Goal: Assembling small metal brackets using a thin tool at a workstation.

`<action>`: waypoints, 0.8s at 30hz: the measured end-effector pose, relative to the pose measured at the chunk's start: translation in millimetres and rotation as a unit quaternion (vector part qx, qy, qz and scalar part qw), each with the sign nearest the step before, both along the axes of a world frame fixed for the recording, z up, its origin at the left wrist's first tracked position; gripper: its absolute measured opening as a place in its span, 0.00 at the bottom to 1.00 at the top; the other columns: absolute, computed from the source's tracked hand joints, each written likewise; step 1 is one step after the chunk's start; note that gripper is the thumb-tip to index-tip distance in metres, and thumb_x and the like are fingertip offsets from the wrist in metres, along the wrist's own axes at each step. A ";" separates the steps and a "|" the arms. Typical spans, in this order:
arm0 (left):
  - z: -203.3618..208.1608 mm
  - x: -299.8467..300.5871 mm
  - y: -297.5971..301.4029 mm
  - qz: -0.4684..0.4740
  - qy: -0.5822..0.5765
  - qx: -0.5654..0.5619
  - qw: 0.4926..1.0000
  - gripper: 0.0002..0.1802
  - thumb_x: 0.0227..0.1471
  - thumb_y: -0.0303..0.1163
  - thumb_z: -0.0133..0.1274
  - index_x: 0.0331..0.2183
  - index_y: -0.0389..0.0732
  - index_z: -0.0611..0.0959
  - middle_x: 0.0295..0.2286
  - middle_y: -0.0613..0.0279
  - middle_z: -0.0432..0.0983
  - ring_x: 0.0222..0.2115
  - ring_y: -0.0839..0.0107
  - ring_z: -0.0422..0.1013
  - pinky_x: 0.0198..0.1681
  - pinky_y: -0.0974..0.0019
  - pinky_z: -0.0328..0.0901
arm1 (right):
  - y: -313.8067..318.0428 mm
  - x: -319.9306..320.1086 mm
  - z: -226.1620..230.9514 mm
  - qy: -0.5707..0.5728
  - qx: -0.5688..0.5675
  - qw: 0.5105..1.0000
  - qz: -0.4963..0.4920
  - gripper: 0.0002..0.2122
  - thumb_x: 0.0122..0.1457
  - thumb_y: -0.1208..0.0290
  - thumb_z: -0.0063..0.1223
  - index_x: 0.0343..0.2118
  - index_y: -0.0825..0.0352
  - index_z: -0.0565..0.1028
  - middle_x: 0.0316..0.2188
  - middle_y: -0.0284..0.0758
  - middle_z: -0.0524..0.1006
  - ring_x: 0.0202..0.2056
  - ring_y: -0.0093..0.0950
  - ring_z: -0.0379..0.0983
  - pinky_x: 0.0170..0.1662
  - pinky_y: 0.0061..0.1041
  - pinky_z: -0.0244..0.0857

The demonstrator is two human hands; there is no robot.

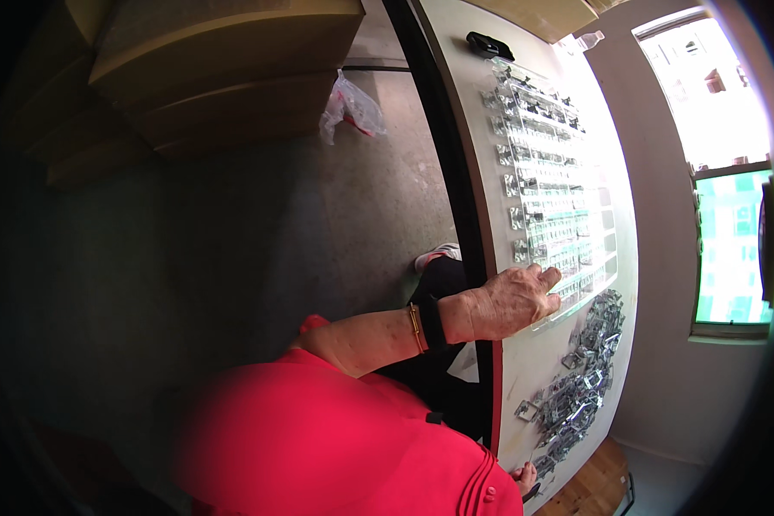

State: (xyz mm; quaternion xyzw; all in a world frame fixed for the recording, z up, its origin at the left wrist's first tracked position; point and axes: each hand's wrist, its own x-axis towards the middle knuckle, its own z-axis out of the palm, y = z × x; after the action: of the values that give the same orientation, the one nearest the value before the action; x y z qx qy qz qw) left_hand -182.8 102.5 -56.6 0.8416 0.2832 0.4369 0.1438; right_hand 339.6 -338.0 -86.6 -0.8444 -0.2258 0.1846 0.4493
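My left hand [509, 303] reaches over the table edge to the near end of a clear plastic tray [609, 219]. Its fingers are curled at the tray's corner; whatever they may hold is hidden. Rows of small shiny metal pieces [537, 172] fill the tray, some with dark parts on them. My right hand [525, 476], mostly covered by the red sleeve, is beside the near end of a loose pile of small metal clips or brackets [576, 408]. Its fingertips are drawn together, and I cannot make out what is between them.
The white table [525, 370] has a dark front edge [445, 120]. At its far end lies a black oval case [490, 46]. Cardboard boxes [232, 69] are stacked at the left, with a plastic bag [353, 107] on the floor. A window [731, 241] is at the right.
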 end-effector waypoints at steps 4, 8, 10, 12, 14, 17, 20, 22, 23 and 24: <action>1.1 -2.5 -0.1 0.002 0.007 -0.001 1.000 0.14 0.56 0.26 0.57 0.45 0.35 0.83 0.47 0.45 0.72 0.41 0.56 0.77 0.46 0.57 0.76 | 3.1 -6.7 0.1 0.016 0.011 1.000 -0.007 0.10 0.69 0.60 0.62 0.43 0.62 0.78 0.18 0.25 0.70 0.17 0.17 0.60 0.22 0.20 0.54; 1.7 -2.7 0.1 0.003 -0.001 0.002 1.000 0.13 0.56 0.25 0.57 0.44 0.35 0.83 0.46 0.46 0.72 0.41 0.57 0.77 0.47 0.57 0.77 | -0.1 -3.9 2.3 0.010 0.001 1.000 0.001 0.10 0.69 0.60 0.62 0.44 0.60 0.78 0.18 0.25 0.71 0.18 0.18 0.61 0.22 0.21 0.54; 2.1 -2.0 0.6 0.002 -0.005 0.005 1.000 0.12 0.56 0.25 0.57 0.44 0.35 0.83 0.46 0.46 0.72 0.41 0.57 0.77 0.47 0.57 0.77 | -2.4 -1.6 3.9 0.018 0.005 1.000 0.001 0.10 0.69 0.60 0.62 0.44 0.60 0.78 0.18 0.25 0.71 0.18 0.18 0.62 0.22 0.21 0.55; 1.0 -2.5 0.2 0.004 0.002 0.001 1.000 0.12 0.56 0.25 0.57 0.43 0.35 0.83 0.46 0.47 0.72 0.42 0.57 0.77 0.47 0.57 0.77 | 0.8 -5.2 2.7 0.032 0.006 0.999 0.004 0.10 0.69 0.60 0.62 0.45 0.60 0.77 0.19 0.26 0.71 0.18 0.18 0.62 0.22 0.21 0.55; -1.4 -0.9 -0.3 0.015 -0.006 0.005 1.000 0.11 0.54 0.26 0.57 0.41 0.35 0.83 0.46 0.47 0.73 0.42 0.56 0.77 0.47 0.58 0.77 | 2.1 -7.9 2.9 0.034 -0.003 0.999 -0.015 0.10 0.69 0.60 0.61 0.46 0.59 0.77 0.19 0.26 0.71 0.18 0.19 0.62 0.22 0.22 0.55; -1.4 0.1 -0.5 0.026 -0.015 0.013 0.999 0.09 0.53 0.26 0.57 0.38 0.35 0.83 0.46 0.47 0.73 0.43 0.55 0.77 0.48 0.59 0.76 | 0.9 -7.1 1.9 0.030 0.008 0.999 -0.018 0.10 0.69 0.60 0.61 0.46 0.59 0.77 0.19 0.26 0.70 0.18 0.19 0.62 0.21 0.22 0.55; -1.9 2.1 -0.1 0.024 -0.023 0.014 0.999 0.08 0.53 0.26 0.57 0.37 0.36 0.83 0.46 0.48 0.73 0.43 0.55 0.77 0.48 0.59 0.76 | -1.3 -3.0 0.0 0.019 0.016 1.000 -0.004 0.10 0.70 0.60 0.61 0.46 0.59 0.77 0.19 0.26 0.70 0.17 0.20 0.62 0.21 0.22 0.54; -3.8 2.1 -0.5 0.024 -0.028 0.012 0.999 0.08 0.53 0.26 0.57 0.37 0.36 0.83 0.46 0.48 0.73 0.43 0.55 0.77 0.48 0.59 0.76 | -0.4 -5.0 -0.3 0.027 0.013 1.000 -0.006 0.10 0.70 0.60 0.61 0.46 0.59 0.77 0.19 0.26 0.70 0.17 0.20 0.61 0.20 0.22 0.54; -4.1 1.9 -0.7 0.024 -0.026 0.011 0.999 0.08 0.53 0.26 0.56 0.37 0.36 0.83 0.46 0.48 0.73 0.44 0.55 0.77 0.48 0.59 0.76 | -0.3 -5.5 0.3 0.033 0.012 0.999 -0.008 0.10 0.70 0.61 0.60 0.46 0.59 0.77 0.19 0.26 0.71 0.17 0.20 0.61 0.20 0.23 0.54; -4.4 1.7 -0.8 0.024 -0.024 0.011 0.999 0.08 0.53 0.27 0.56 0.37 0.36 0.82 0.46 0.47 0.72 0.44 0.55 0.77 0.47 0.59 0.76 | 0.3 -6.0 0.2 0.033 0.011 0.999 -0.008 0.10 0.70 0.61 0.60 0.46 0.59 0.77 0.19 0.26 0.71 0.17 0.20 0.61 0.20 0.23 0.54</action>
State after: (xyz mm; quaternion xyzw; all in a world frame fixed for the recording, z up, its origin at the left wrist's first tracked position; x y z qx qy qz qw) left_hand -181.1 101.7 -60.9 0.8256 0.2947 0.4630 0.1309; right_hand 333.6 -337.8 -86.4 -0.8346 -0.2063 0.2059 0.4675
